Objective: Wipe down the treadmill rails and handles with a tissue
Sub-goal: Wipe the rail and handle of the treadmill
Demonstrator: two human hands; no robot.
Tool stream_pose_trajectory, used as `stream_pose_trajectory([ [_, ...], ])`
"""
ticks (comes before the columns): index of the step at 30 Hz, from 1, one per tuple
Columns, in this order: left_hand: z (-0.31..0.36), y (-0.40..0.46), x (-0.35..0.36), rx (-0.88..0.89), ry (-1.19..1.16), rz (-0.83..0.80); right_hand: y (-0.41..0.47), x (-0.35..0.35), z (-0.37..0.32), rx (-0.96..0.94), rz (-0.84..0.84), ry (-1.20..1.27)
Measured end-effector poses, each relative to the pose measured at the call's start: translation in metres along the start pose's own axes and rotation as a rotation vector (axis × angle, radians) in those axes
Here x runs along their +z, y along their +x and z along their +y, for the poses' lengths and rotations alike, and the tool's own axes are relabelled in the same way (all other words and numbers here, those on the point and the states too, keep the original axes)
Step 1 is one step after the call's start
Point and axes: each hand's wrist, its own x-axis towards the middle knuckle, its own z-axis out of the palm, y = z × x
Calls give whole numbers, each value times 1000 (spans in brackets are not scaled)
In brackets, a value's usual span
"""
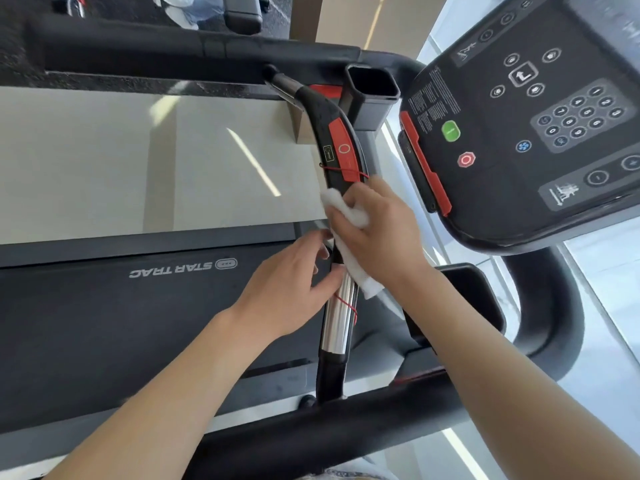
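At frame centre the right hand grips a crumpled white tissue, fingers curled and pressing it around the centre handlebar. The bar's long axis runs from upper centre down toward lower centre, chrome grip section just below the tissue. The left hand rests loosely spread with fingertips on the chrome, nearer it than the right; the wipe likely continues downward along the axis.

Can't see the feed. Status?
Right hand grips tissue on handle. Left hand touches the handle. Red cord wraps the handle below.
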Motion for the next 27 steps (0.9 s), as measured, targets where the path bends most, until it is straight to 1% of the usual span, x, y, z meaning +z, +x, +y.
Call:
stream_pose_trajectory([
  [2,-2,0,2,-14,-1,-4,-8,-16,-7,-75,-99,24],
  [3,-2,1,2,-13,-3,-2,-8,-27,-8,-85,-111,54],
  [4,-2,1,2,-10,-11,3,-3,-36,-6,-77,-91,78],
  [7,-3,2,2,-15,-51,15,43,-53,3,-46,55,67],
  [9,-2,1,2,-24,-57,14,87,-46,15,-9,70,37],
  [11,-1,1,1,-22,-48,12,127,-24,27,-26,1,-17],
  [13,-2,2,0,-24,-39,12,149,2,31,-51,-106,-46],
  [15,-3,2,0,-27,-24,10,154,20,31,-42,-159,-71],
  [17,-3,2,1,-23,-15,14,145,25,31,-31,-132,-84],
  [19,-2,2,1,-12,-15,26,123,18,33,-63,-124,-67],
  [23,1,2,-1,1,-7,35,80,0,33,-151,-171,-30],
  [25,1,3,-2,0,-1,37,94,2,33,-154,-179,-33],
  [27,1,4,-2,-4,-2,28,128,10,34,-134,-172,-61],
])
